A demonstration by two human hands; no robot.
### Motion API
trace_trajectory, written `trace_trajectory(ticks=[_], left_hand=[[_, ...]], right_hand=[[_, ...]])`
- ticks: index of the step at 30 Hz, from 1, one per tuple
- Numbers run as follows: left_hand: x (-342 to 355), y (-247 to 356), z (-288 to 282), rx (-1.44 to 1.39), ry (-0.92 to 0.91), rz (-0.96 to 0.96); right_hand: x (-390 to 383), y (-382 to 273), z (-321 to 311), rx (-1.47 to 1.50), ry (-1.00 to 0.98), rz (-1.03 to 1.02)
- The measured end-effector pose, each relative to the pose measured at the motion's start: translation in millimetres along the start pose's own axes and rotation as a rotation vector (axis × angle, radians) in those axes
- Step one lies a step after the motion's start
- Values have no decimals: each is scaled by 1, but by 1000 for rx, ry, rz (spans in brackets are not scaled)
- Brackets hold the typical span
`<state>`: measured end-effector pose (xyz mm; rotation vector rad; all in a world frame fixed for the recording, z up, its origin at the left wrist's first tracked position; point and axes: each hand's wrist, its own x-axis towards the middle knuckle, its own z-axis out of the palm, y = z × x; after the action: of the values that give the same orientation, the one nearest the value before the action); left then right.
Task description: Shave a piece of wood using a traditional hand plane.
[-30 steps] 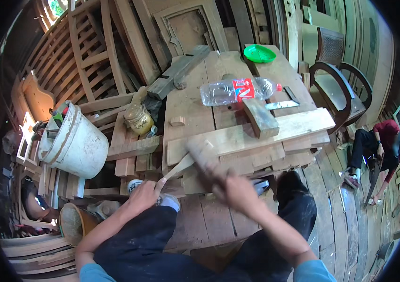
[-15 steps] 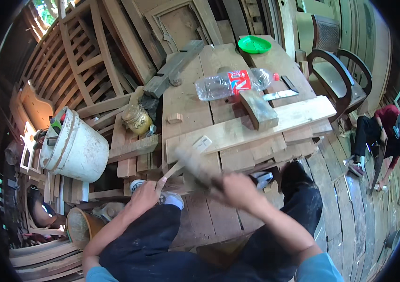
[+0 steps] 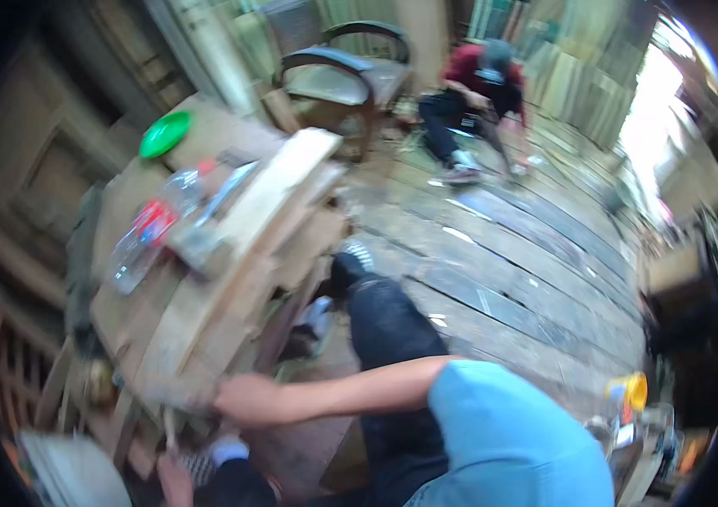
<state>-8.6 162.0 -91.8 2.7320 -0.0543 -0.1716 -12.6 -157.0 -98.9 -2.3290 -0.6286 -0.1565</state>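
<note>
Low at the left, my left hand (image 3: 175,480) is closed round a slim pale wooden stick (image 3: 171,429) that points up toward the bench edge. My right hand (image 3: 247,400) is closed just above and to the right of it, at the near end of the wooden bench (image 3: 135,334). What it grips is smeared by motion and cannot be made out. Beyond my hands a long pale board (image 3: 245,245) lies along the bench's right side. Against it rests a wooden block (image 3: 198,247), with a clear plastic bottle (image 3: 149,226) with a red label on its far side.
A green plastic dish (image 3: 165,135) sits at the bench's far end, near a wooden armchair (image 3: 334,80). A co-worker (image 3: 477,106) crouches on the plank floor (image 3: 503,245). A white bucket (image 3: 72,473) stands lower left; a yellow container (image 3: 628,391) is at the right.
The view has swung to the right, so the bench and my hands now appear farther left. More floor and the co-worker show. Both hands stay closed.
</note>
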Motion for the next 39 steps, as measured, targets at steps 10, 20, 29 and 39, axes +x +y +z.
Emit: trace_trajectory(ticks=[10,20,29,39], left_hand=[[0,85,3,128,-124,-31],[-2,82,-3,179,-187,-62],[-3,73,-5,143,-153,-44],[-4,71,-5,117,-130,2]], right_hand=[[-33,3,-26,17,58,130],[-29,1,-28,46,-102,126],[-28,4,-30,53,-96,102],[-28,3,-38,4,-240,149]])
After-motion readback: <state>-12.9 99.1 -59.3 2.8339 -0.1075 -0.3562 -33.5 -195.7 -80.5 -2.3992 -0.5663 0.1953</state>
